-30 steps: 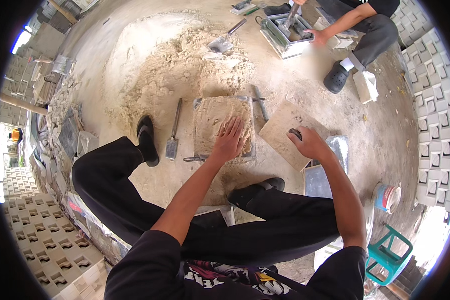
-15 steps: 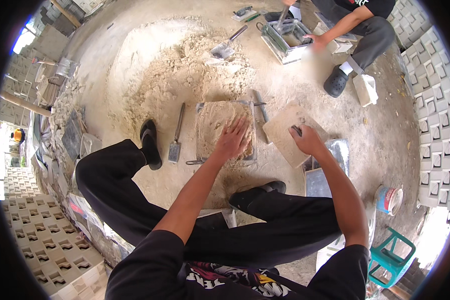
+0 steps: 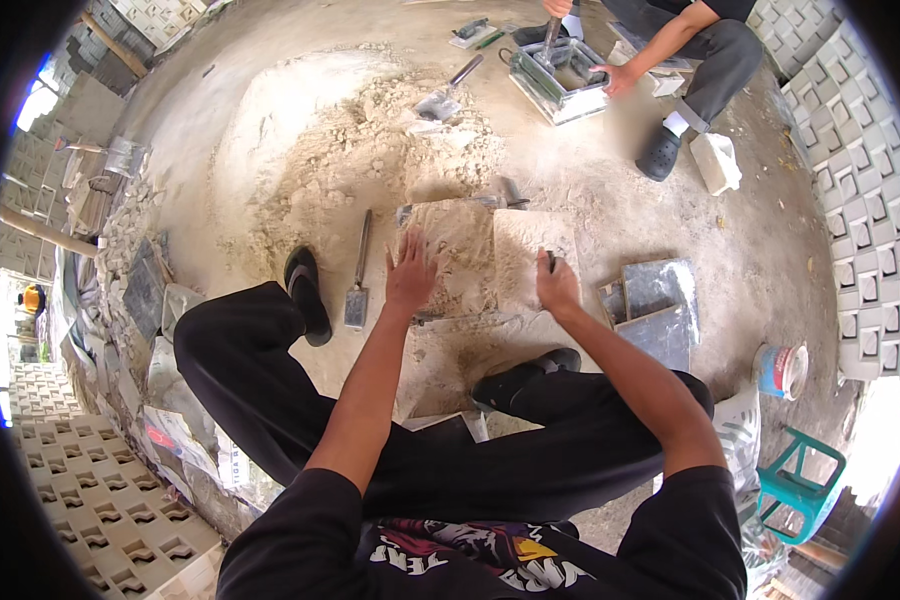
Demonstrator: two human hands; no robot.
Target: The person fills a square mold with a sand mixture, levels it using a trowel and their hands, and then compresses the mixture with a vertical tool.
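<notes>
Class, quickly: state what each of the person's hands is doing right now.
Left hand: open, fingers spread, flat on the sand-filled square mould.
Right hand: closed on a small dark tool over the pale slab.

Sand heap (image 3: 340, 150), trowel (image 3: 357, 290) beside black shoe (image 3: 305, 295), green stool (image 3: 800, 485), paint bucket (image 3: 780, 370).

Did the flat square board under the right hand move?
Yes. The flat square sandy board swung from tilted to lying square beside the sand-filled mould, under the right hand.

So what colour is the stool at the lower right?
Teal green stool, seen in the head view.
</notes>
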